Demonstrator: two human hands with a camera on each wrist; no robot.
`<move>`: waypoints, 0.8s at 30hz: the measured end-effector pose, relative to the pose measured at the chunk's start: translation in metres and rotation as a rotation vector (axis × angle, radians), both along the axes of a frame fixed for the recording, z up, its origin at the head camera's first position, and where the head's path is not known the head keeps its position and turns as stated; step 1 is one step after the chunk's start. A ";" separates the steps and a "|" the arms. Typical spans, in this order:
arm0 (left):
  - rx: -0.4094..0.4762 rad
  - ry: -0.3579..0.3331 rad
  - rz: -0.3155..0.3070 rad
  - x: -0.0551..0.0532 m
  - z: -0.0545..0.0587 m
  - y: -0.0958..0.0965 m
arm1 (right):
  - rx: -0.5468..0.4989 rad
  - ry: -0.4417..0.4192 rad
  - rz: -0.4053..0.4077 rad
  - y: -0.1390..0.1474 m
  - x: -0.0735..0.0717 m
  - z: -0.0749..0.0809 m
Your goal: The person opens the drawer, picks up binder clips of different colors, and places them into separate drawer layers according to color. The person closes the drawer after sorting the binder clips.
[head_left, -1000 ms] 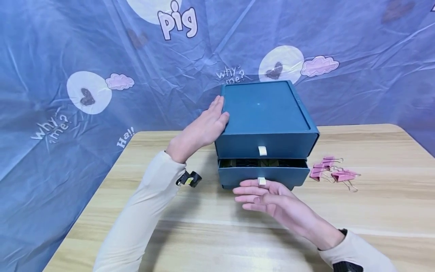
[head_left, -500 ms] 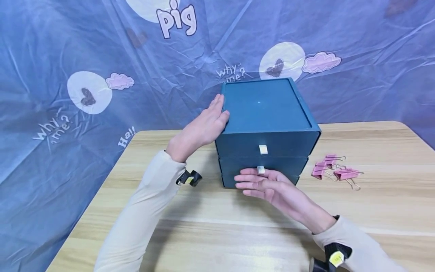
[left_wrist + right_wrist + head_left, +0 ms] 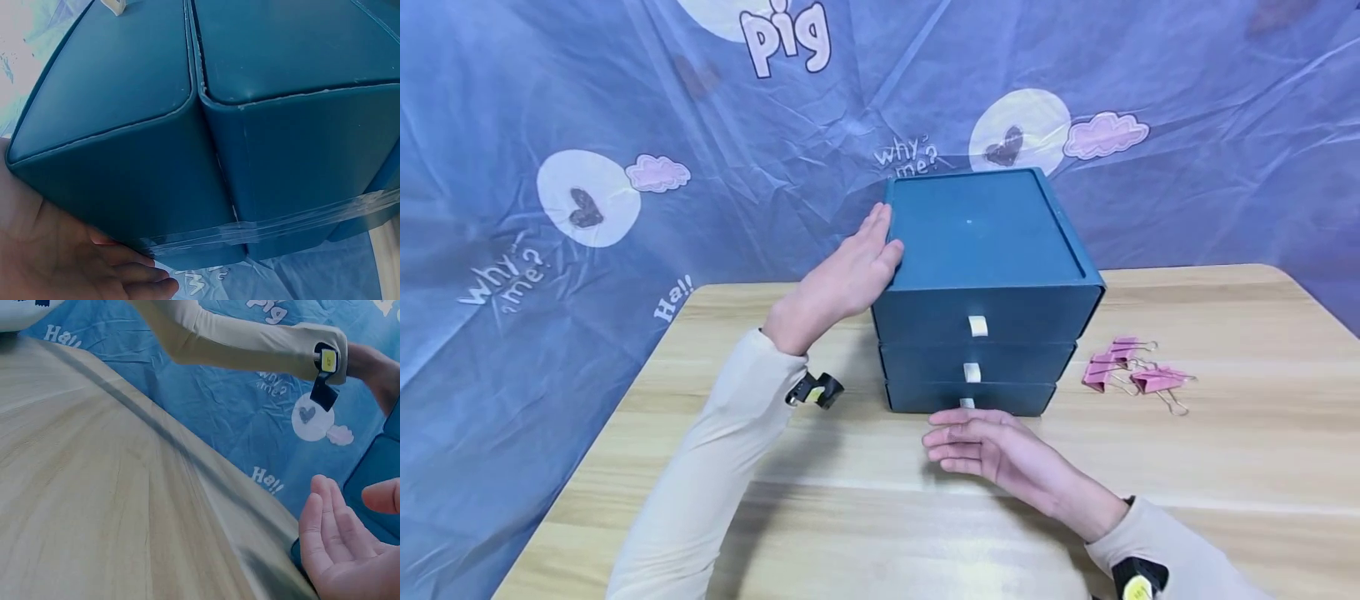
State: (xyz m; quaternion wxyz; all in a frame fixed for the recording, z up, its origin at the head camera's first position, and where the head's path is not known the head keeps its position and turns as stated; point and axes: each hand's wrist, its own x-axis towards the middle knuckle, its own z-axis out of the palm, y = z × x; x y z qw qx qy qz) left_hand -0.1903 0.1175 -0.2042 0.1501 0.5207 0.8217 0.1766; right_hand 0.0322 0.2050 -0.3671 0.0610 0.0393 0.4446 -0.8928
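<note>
A dark teal drawer box [image 3: 992, 233] stands on the table, its three stacked drawers all flush at the front, each with a pale pull tab. My left hand [image 3: 850, 279] lies flat along the upper left edge of the box. In the left wrist view the fingers of this left hand [image 3: 75, 250] run straight along the box's side. Just before the bottom drawer [image 3: 917, 398] is my right hand [image 3: 1000, 454], fingers extended and close under the lowest pull tab [image 3: 967, 403]. Whether they touch the drawer is unclear. Nothing is held in either hand.
Three pink binder clips [image 3: 1159, 381] lie on the wooden table [image 3: 865, 533] to the right of the box. Behind the table hangs a blue printed cloth [image 3: 760, 208]. Clear tape [image 3: 250, 231] runs across the box's side.
The middle drawer, partly pulled out a second ago, went in as my right hand moved forward against it. Since then that hand has dropped to the bottom drawer. My left hand stayed in place.
</note>
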 end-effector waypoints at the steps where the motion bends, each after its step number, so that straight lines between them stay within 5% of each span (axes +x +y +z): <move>1: 0.004 0.002 0.000 0.000 0.000 0.000 | -0.004 -0.024 -0.001 0.000 0.000 -0.001; 12: 0.003 -0.004 -0.008 -0.002 -0.001 -0.001 | -0.040 -0.175 0.062 0.004 -0.006 -0.013; 24: 0.004 -0.017 -0.015 -0.007 0.000 0.000 | -0.151 -0.164 -0.075 0.014 -0.008 -0.015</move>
